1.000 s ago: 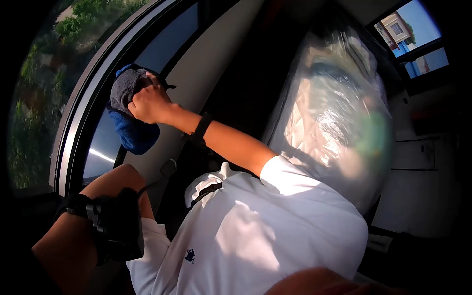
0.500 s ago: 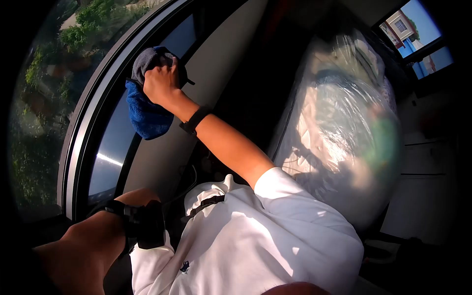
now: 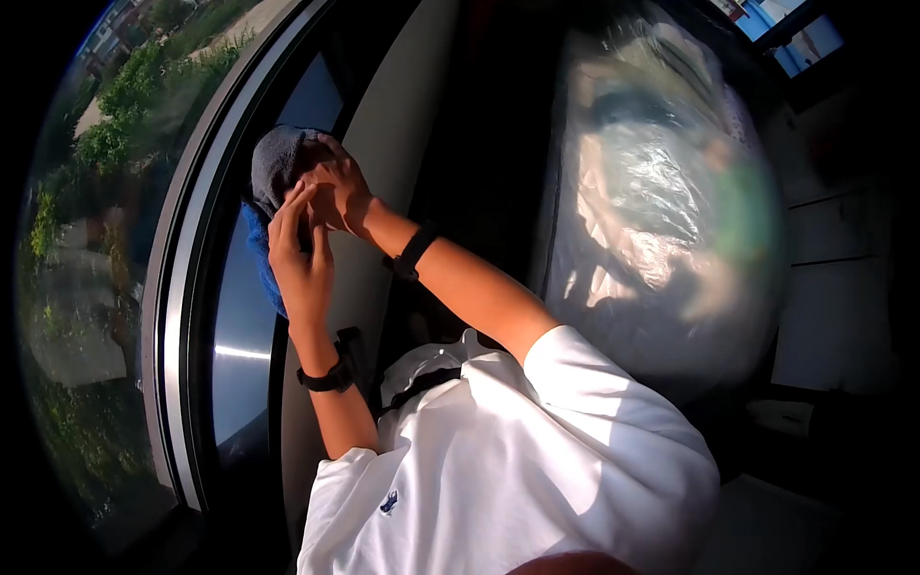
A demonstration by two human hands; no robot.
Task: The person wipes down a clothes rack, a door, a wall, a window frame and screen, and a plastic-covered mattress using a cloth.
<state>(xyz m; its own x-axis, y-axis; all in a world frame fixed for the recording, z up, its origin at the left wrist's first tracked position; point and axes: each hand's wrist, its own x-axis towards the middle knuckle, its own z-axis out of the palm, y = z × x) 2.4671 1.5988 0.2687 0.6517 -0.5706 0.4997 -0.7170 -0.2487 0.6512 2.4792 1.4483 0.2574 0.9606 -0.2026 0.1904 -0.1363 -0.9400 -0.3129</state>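
Observation:
A cloth, grey on one side [image 3: 278,168] and blue on the other [image 3: 261,251], is bunched near the window frame. My right hand [image 3: 337,196] grips it from the right, with its fingers curled over the grey part. From below, my left hand [image 3: 303,259] reaches up with fingers stretched and thumb apart, its fingertips against the cloth and close to my right hand. Whether those fingertips pinch any cloth is hard to see. Shadow hides the fold between the hands.
A curved window frame [image 3: 174,316] runs down the left, with greenery outside. A pale panel [image 3: 388,120] lies beside it. On the right is a large mattress-like item wrapped in clear plastic [image 3: 623,287]. A small window [image 3: 810,46] shows at the top right.
My left hand has risen from low at the left to the cloth beside my right hand. The cloth's blue part now hangs lower and shows less. The view has shifted.

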